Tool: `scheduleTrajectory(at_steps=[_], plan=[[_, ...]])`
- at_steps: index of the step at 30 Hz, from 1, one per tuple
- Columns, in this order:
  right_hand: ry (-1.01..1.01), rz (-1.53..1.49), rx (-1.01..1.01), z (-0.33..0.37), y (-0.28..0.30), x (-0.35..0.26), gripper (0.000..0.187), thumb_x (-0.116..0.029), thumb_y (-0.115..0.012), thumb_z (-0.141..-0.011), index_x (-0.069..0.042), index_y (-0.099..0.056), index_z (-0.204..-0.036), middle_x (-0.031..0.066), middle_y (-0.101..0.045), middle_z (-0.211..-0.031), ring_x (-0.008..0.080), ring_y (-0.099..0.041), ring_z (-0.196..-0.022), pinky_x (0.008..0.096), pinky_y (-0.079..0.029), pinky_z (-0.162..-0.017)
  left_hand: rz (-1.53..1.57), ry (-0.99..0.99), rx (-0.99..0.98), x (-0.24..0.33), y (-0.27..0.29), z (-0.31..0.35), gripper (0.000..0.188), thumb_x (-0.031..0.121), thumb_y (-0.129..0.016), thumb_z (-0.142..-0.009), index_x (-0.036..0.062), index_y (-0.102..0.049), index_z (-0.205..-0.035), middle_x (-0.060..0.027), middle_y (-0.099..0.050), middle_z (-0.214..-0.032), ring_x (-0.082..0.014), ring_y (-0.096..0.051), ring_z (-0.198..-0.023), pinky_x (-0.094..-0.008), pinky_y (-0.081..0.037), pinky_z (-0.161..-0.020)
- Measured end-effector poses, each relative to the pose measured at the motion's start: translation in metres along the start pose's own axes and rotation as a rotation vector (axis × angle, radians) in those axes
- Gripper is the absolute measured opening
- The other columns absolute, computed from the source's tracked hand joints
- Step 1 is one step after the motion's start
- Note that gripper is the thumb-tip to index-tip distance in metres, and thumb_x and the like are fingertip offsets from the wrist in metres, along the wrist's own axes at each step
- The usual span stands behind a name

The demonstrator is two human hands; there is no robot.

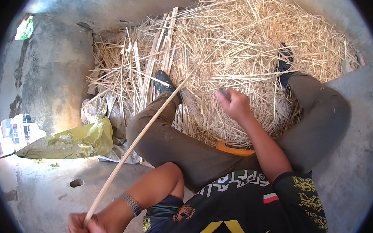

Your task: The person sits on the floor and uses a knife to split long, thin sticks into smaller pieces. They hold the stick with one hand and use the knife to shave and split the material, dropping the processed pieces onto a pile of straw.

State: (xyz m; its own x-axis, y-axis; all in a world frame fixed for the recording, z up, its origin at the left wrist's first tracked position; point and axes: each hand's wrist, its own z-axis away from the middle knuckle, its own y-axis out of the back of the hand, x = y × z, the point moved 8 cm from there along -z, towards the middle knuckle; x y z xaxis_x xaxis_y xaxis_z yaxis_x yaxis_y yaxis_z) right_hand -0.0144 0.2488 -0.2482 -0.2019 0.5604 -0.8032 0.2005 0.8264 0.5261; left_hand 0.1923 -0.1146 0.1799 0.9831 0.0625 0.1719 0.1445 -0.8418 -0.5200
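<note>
Down at the lower left, my left hand (86,226) is closed around the end of a long, thin, pale bamboo strip (140,135). The strip slants up and to the right across my leg, and its far end reaches over the heap of shavings (242,43). My right hand (236,105), above the heap between my legs, is closed on a small dark grey object (223,92). Only a bit of that object shows by the thumb, so its kind is hidden. The strip passes to the left of my right hand, apart from it.
Longer split strips (161,46) lie at the heap's left side. A yellow sack (78,142) rests left of my knee, beside crumpled pale sheeting (110,107). An orange object (235,150) shows partly between my legs. Concrete walls (57,61) stand behind and left.
</note>
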Motion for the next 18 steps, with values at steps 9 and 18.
scheduleTrajectory(at_steps=[9,18], plan=[[0.055,-0.072,0.02,-0.008,0.011,-0.053,0.05,-0.051,-0.058,-0.099,-0.006,-0.065,-0.08,0.0012,-0.052,-0.053,0.0116,-0.052,-0.045,0.0292,-0.044,-0.041,0.082,0.042,-0.014,-0.019,-0.037,0.023,0.041,0.036,-0.054,-0.105,0.0193,-0.042,-0.069,0.0117,-0.025,-0.055,-0.0029,-0.02,-0.042,-0.0227,-0.017,-0.039],[-0.729,0.13,0.067,0.048,-0.016,0.144,0.059,-0.051,-0.065,-0.095,0.004,-0.069,-0.076,0.0095,-0.061,-0.058,0.0286,-0.052,-0.042,0.046,-0.043,-0.049,0.308,0.202,-0.097,0.015,0.025,-0.001,0.056,0.047,-0.039,-0.108,0.0195,-0.029,-0.06,0.0085,-0.021,-0.052,-0.0066,-0.017,-0.044,-0.0269,-0.018,-0.046]])
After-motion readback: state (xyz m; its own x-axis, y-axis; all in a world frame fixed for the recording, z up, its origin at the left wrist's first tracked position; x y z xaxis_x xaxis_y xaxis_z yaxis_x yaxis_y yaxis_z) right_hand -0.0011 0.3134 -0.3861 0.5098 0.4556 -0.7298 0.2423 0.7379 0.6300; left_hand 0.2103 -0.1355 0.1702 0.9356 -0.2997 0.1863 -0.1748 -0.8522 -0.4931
